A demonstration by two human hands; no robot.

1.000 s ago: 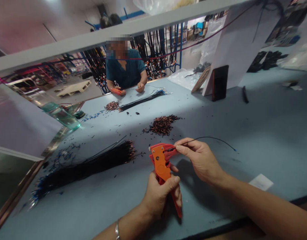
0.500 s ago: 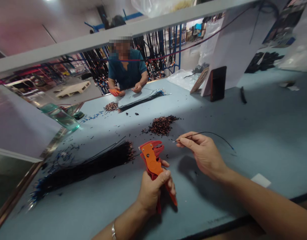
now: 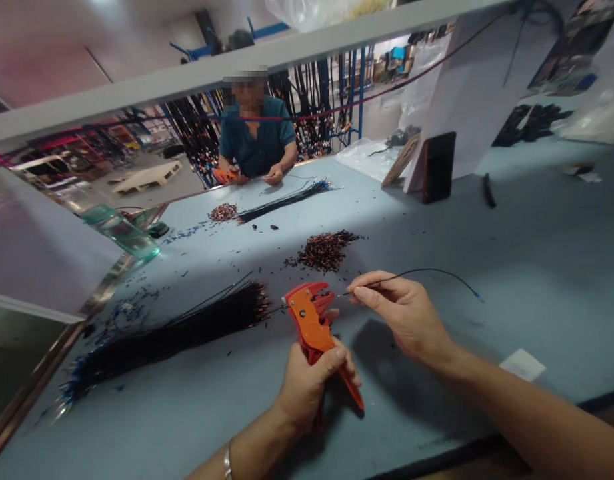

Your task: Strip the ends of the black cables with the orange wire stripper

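My left hand [image 3: 319, 373] is wrapped round the handles of an orange and red wire stripper [image 3: 309, 320], its jaws facing right. Between thumb and fingers, my right hand [image 3: 401, 307] pinches a thin black wire [image 3: 427, 270] close to one end. That end points left at the stripper's jaws, a small gap away or just at their tips; the other end, blue-tipped, arcs out to the right. Left of the stripper lies a thick bundle of black wires [image 3: 187, 333], with copper-coloured ends towards the tool. Beyond the jaws is a heap of short black and copper-coloured offcuts [image 3: 327, 251].
Across the table [image 3: 487, 267] a person [image 3: 257, 140] holds an orange tool, near a smaller wire bundle [image 3: 281, 202]. A phone [image 3: 438, 167] leans by a white panel. A greenish bottle [image 3: 121, 233] lies at left. A white piece [image 3: 523, 365] rests near my right forearm.
My right hand has moved slightly left and down, bringing the wire's end close to the stripper's jaws. My left hand has shifted the stripper a little to the right.
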